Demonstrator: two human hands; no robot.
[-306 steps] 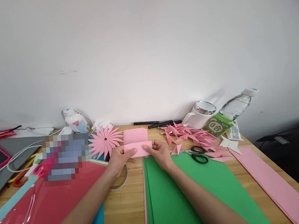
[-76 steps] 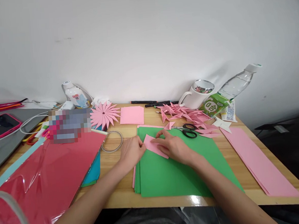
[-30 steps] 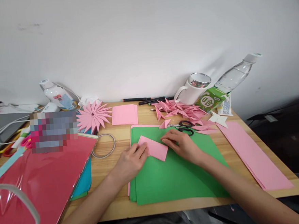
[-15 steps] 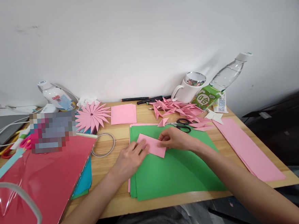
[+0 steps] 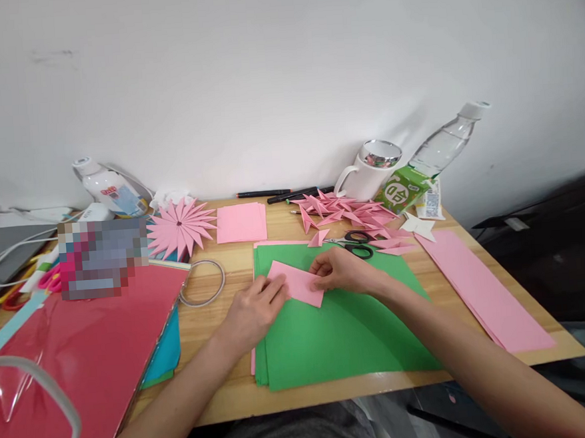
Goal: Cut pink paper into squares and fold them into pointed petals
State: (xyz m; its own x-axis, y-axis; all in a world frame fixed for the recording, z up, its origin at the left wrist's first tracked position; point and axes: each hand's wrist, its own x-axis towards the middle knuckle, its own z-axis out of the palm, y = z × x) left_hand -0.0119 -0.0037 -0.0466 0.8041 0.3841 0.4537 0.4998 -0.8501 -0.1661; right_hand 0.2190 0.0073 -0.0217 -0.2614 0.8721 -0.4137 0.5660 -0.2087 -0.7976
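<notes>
A small pink paper rectangle [image 5: 301,286], apparently folded, lies tilted on the stack of green sheets [image 5: 351,341]. My left hand [image 5: 258,305] has its fingers together, pressing on the paper's left end. At the paper's right end, my right hand [image 5: 339,269] pinches the edge between thumb and curled fingers. Just beyond the hands lie black-handled scissors [image 5: 358,244] and a heap of folded pink pieces [image 5: 345,212]. A stack of pink squares [image 5: 241,223] rests behind the green sheets, with a pink pointed paper wheel [image 5: 180,227] left of it.
Long pink strips [image 5: 482,289] lie at the right. Against the wall stand a white mug [image 5: 369,170], a green box [image 5: 401,190] and a leaning clear bottle [image 5: 445,143]. Left are a tape roll [image 5: 221,282], red sheets [image 5: 91,353] and a white bottle [image 5: 113,188].
My left fingers have shifted slightly and sit closer together on the paper's left part. My right hand keeps its pinch in nearly the same place.
</notes>
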